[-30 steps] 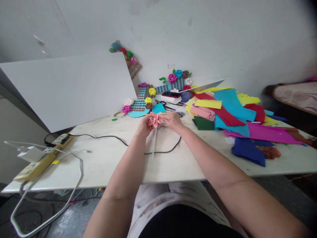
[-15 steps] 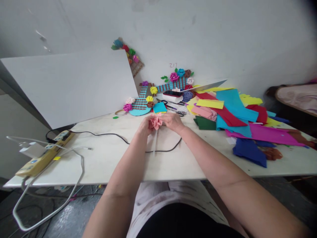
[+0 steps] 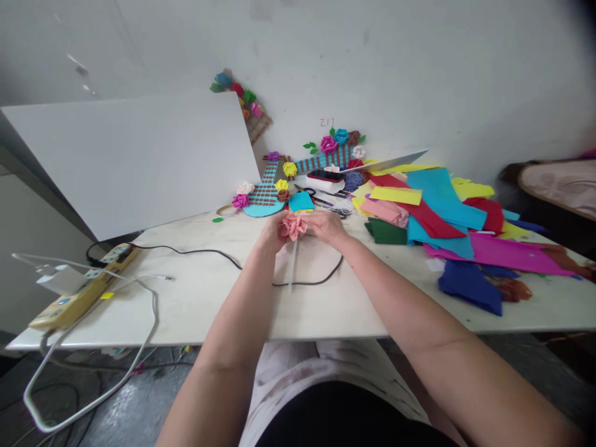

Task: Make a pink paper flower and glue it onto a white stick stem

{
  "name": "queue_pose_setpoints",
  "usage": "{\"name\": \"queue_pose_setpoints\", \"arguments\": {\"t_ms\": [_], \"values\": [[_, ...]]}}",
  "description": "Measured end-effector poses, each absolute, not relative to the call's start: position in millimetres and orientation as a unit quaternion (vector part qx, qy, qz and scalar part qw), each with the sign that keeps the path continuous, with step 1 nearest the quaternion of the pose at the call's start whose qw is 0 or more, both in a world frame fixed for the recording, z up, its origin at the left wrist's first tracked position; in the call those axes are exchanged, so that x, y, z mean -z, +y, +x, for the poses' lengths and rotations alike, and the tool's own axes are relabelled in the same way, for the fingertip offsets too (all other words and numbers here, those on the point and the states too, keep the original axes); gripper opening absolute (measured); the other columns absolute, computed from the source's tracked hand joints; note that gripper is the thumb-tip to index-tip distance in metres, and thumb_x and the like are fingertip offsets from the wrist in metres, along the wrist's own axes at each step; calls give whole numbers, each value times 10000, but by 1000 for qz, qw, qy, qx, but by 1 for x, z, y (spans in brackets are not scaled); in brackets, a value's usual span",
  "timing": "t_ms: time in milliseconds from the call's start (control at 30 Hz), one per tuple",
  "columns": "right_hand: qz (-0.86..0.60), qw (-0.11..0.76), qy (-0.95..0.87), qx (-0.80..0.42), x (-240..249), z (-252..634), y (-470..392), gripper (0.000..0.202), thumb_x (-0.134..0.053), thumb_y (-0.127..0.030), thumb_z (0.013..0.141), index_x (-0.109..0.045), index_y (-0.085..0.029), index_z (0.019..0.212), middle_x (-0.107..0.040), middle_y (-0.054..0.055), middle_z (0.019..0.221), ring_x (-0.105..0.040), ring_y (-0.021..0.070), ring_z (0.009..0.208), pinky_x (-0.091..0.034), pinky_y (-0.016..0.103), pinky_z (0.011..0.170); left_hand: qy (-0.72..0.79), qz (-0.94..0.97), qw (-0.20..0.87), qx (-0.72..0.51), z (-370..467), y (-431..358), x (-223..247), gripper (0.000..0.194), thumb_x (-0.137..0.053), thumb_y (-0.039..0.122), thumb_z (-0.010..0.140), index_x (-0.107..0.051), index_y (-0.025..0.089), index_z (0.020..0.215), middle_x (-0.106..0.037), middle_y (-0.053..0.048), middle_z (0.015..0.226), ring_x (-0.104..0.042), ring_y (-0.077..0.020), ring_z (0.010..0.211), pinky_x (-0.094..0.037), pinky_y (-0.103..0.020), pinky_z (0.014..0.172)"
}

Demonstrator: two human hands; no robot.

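A pink paper flower (image 3: 294,227) is held between my two hands above the middle of the table. My left hand (image 3: 274,231) is closed on its left side. From the right, my right hand (image 3: 326,226) pinches the flower's edge, its fingertips partly hidden by the petals. Below the flower, a pale translucent stick (image 3: 292,270) points down toward me; whether it is joined to the flower I cannot tell. Behind my hands lie a stack of blue paper squares (image 3: 301,201) and a blue cardboard guitar shape (image 3: 263,202) trimmed with paper flowers.
Coloured crepe paper (image 3: 447,205) is heaped on the right. A yellow power strip (image 3: 84,288) with cables sits at the left, beside a leaning white board (image 3: 135,164). A black cable (image 3: 200,251) crosses the table under my hands. Scissors (image 3: 343,212) and a phone (image 3: 325,176) lie toward the back.
My right fingers have shifted slightly on the flower, and its petals look a little more spread. Both hands stay in nearly the same place.
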State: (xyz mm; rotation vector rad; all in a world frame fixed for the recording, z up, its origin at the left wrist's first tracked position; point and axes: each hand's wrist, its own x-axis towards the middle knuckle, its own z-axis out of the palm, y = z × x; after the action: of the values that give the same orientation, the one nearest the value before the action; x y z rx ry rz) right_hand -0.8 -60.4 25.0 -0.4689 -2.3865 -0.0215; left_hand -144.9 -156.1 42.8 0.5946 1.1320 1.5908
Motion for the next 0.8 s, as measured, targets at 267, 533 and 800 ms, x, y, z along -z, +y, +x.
{"name": "queue_pose_setpoints", "arguments": {"t_ms": [267, 533, 800], "values": [[-212, 390, -894, -67, -21, -3, -53, 277, -535, -217, 868, -737, -283, 1046, -740, 25, 1036, -682, 167, 894, -482, 246, 755, 472, 340, 495, -645, -148, -157, -42, 152, -597, 193, 669, -667, 102, 769, -670, -47, 636, -608, -134, 535, -511, -244, 549], [-205, 398, -890, -89, -24, -2, -55, 278, -553, -209, 860, -731, -285, 1060, -733, 33, 1056, -694, 171, 891, -506, 255, 747, 448, 357, 487, -659, -147, -159, -41, 107, -644, 166, 664, -675, 104, 745, -644, -23, 594, -589, -115, 500, -476, -211, 494], [-200, 397, -891, -93, -25, 0, -55, 266, -555, -232, 870, -726, -278, 1069, -721, 27, 1090, -690, 161, 930, -501, 245, 779, 437, 360, 475, -674, -146, -160, -40, 107, -662, 144, 651, -686, 95, 744, -637, -21, 593, -584, -111, 519, -483, -210, 504]]}}
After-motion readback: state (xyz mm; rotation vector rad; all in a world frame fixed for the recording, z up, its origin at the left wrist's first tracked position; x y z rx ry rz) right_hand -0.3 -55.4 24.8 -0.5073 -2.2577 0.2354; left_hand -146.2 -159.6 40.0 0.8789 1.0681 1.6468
